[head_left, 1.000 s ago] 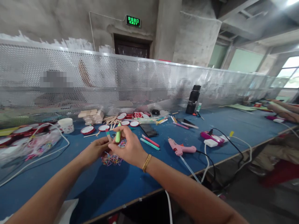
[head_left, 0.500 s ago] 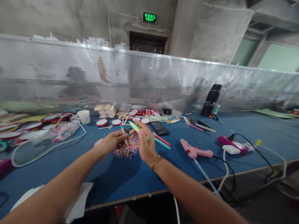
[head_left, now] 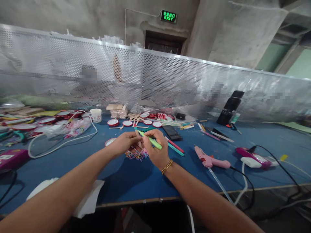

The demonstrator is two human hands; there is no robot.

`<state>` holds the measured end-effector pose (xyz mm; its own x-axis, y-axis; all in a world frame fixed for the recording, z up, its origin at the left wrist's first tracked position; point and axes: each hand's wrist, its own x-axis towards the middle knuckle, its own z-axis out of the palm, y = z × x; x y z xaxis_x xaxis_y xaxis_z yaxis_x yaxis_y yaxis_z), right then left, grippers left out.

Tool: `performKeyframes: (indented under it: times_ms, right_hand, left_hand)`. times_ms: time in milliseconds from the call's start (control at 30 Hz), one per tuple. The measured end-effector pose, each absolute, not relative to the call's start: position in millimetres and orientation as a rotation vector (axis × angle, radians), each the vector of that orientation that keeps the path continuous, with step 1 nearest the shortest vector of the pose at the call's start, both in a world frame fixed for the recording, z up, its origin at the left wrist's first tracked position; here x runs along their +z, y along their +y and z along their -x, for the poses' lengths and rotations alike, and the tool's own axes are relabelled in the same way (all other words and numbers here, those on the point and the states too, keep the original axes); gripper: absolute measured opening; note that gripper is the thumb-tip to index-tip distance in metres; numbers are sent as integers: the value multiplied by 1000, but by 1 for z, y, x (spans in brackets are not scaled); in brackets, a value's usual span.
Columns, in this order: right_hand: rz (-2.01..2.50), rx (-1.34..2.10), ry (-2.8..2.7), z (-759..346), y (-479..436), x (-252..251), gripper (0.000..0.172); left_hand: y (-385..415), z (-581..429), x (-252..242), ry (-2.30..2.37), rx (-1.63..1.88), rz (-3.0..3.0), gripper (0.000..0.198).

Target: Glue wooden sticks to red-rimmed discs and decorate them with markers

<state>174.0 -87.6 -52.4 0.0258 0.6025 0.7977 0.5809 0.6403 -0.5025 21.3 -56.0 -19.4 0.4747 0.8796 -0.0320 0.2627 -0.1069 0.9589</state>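
Observation:
Between its fingers my left hand (head_left: 126, 143) holds a thin wooden stick (head_left: 136, 129) upright, its top coloured red and teal. A light green marker (head_left: 155, 143) is gripped in my right hand (head_left: 157, 150), its tip pointing left at the stick. The two hands are close together, fingertips nearly touching. Under them lies a pile of small colourful bands (head_left: 137, 155), partly hidden. Red and teal markers (head_left: 175, 149) rest on the blue table (head_left: 131, 187) just right of my right hand.
White discs with red rims (head_left: 113, 122), wooden sticks and a paper cup (head_left: 96, 115) sit behind. A phone (head_left: 172, 132) lies beyond the markers. To the right are a pink glue gun (head_left: 211, 160), a purple power strip (head_left: 254, 157) with cables, and a black bottle (head_left: 229, 108).
The view has shifted, so the table's things appear further right. My right hand has turned the green marker and brought its tip against or very near the stick.

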Motion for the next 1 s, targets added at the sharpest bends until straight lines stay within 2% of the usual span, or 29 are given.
performKeyframes:
  times_ms: [200, 733, 1000]
  right_hand:
    - [901, -83, -1618, -174, -83, -55, 14]
    - [797, -130, -1776, -175, -83, -56, 28]
    - [849, -116, -1635, -172, -80, -56, 17]
  left_hand:
    - [-52, -20, -22, 1019, 716, -1632, 33]
    - [-46, -16, -23, 1039, 691, -1750, 39]
    - [-50, -19, -19, 1081, 682, -1726, 39]
